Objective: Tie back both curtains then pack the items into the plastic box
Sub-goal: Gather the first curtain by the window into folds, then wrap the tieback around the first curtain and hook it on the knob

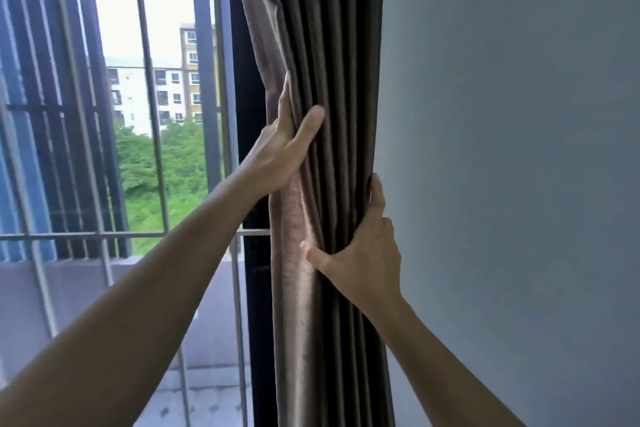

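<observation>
one curtain point(322, 45) is grasped by two hands. the left hand point(284, 149) is wrapped round its window-side edge, with the thumb laid across the front folds. lower down, the right hand point(363, 253) is closed round its wall-side edge, thumb pressed on the front. the brown curtain is gathered into upright folds between one barred window point(166, 28) and one grey wall point(519, 149).

The gathered curtain point(311, 45) hangs between the barred window point(145, 114) on its left and the wall point(502, 149) on its right, with buildings point(162, 87) beyond the bars.
</observation>
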Tool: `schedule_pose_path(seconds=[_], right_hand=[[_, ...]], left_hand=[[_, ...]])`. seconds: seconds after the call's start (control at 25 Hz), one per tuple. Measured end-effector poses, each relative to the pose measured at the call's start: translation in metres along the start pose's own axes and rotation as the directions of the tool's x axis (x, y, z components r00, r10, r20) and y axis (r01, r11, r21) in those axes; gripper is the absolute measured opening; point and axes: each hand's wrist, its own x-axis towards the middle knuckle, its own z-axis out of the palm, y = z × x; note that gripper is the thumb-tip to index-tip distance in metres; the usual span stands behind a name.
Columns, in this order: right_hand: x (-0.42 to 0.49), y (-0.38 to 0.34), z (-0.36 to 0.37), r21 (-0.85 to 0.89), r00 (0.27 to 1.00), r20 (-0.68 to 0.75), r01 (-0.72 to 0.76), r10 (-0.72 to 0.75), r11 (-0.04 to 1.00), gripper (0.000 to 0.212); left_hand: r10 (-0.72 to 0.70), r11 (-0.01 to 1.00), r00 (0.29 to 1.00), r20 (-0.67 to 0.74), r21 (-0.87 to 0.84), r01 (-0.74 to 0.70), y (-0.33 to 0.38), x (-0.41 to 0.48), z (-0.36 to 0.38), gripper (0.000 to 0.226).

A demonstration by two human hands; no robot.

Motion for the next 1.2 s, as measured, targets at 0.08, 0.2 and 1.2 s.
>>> schedule_pose_path(seconds=[0.08,0.2,1.2], right_hand=[[-0.012,0.003,0.007,0.054,0.997,0.07,0.023,-0.027,0.998,0.128],[-0.028,0.011,0.019,0.283,0.989,0.142,-0.002,-0.039,0.959,0.127],[-0.082,-0.075,0.103,0.242,0.826,0.44,0.27,-0.353,0.932,0.043]], left_hand=[[-0.106,0.994,0.994,-0.003,-0.021,0.106,-0.018,-0.024,-0.004,0.057],[-0.26,0.964,0.964,-0.061,-0.063,0.257,-0.047,-0.065,-0.014,0.053],[-0.398,0.917,0.878,-0.267,-0.134,0.375,-0.143,-0.16,-0.112,0.029]])
